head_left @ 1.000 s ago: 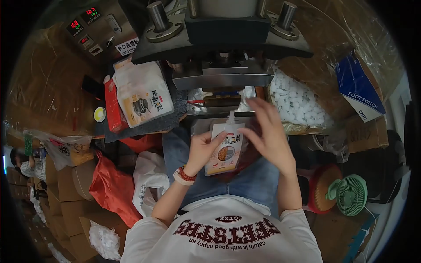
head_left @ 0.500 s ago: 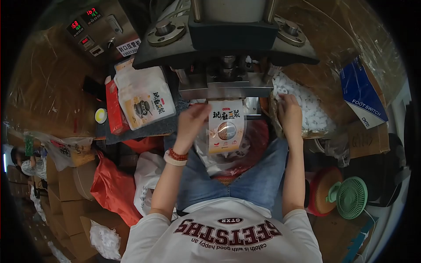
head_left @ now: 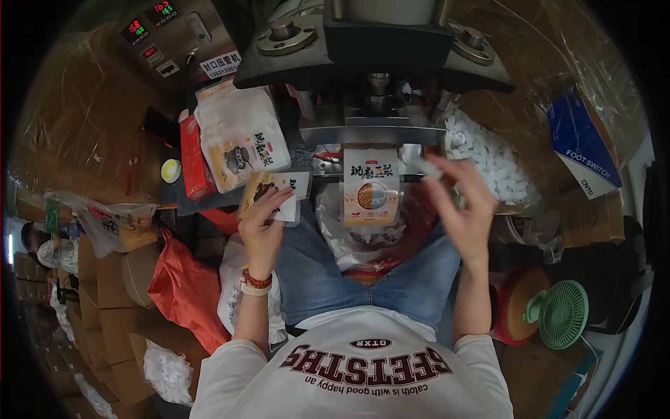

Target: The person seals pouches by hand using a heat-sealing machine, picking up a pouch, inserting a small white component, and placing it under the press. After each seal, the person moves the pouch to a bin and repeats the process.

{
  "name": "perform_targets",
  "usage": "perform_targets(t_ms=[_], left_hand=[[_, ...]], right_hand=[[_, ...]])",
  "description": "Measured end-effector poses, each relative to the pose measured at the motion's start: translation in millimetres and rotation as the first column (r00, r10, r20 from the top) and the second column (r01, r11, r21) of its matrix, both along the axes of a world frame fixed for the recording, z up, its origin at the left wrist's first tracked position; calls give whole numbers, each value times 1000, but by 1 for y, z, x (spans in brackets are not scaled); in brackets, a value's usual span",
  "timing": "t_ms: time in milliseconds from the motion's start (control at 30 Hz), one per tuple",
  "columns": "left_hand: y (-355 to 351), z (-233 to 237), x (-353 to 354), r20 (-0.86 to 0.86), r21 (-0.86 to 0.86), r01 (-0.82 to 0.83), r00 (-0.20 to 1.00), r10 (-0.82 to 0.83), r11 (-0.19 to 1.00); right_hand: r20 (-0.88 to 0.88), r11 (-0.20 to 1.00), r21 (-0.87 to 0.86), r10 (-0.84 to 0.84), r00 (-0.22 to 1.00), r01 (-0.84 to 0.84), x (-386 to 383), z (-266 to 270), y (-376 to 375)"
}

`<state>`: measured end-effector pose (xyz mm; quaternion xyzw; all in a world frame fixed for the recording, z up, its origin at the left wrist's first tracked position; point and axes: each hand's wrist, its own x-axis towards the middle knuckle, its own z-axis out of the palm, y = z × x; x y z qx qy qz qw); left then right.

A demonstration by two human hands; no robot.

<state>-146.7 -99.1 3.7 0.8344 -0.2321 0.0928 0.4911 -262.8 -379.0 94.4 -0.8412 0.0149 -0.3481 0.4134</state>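
Observation:
My left hand (head_left: 259,241) grips a printed pouch (head_left: 301,187) with white and yellow sides, left of the press. My right hand (head_left: 464,209), blurred by motion, is raised to the right of the press with its fingertips together at a small white plastic piece (head_left: 427,166), also smeared. Between the hands, a second printed pouch (head_left: 371,199) hangs upright from the jaw of the sealing press (head_left: 380,135). A stack of similar pouches (head_left: 244,153) lies on the left side table.
Many small white plastic pieces (head_left: 485,157) fill a container on the right. A red box (head_left: 195,160) is beside the pouch stack. A lined bin (head_left: 331,241) stands between the knees. A green fan (head_left: 562,314) is at the lower right, and a control box (head_left: 178,42) at the upper left.
My left hand has moved left and down and now holds a pouch. My right hand has come away from the white pieces, leftward and down. The hanging pouch stays in the press.

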Motion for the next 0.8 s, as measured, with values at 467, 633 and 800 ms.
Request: perform_targets(t_ms=[467,633,800], left_hand=[[-38,41,-36,435,164,60,891,-126,985],[-40,44,-39,450,189,99,876,-176,977],[-49,49,-39,278,196,259,910,-307,946]], right_hand=[[-42,944,95,321,946,-316,-12,-14,43],[-102,906,-229,342,934,-357,4,-29,39],[-159,746,-602,235,959,-283,2,-11,38]])
